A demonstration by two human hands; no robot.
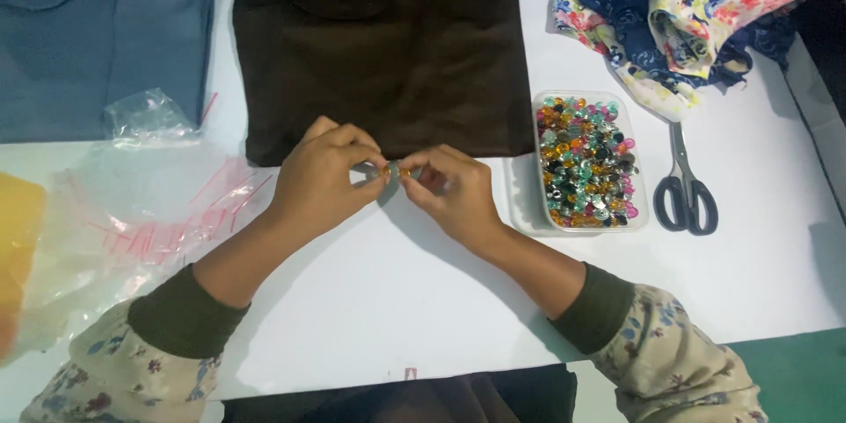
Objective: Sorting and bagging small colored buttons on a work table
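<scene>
— Hands first: where are yours?

— Your left hand (324,178) and right hand (451,189) meet over the white desk (379,300), just in front of the near hem of the brown garment (383,44). The fingertips of both pinch shut on one small bead (394,172); its shape is too small for you to tell, but it shows orange and grey-green.

— What room do you have along the edges?

— The bare white stretch lies between your forearms and the near edge of the desk. At the left edge, crumpled clear plastic bags (141,203) with red lines spread close beside your left wrist, and something yellow (18,247) sits at the far left, cut off by the view. The blue garment (97,35) fills the far left corner.

— And on your right?

— A clear rectangular tub (589,163) of mixed coloured gems stands just beside your right hand, its long side running towards you. Grey-handled scissors (686,185) lie just right of it, blades pointing away from you. Floral fabric (679,9), blue, pink and yellow, is bunched in the far right corner. The right edge of the desk falls away to a dark gap.
</scene>
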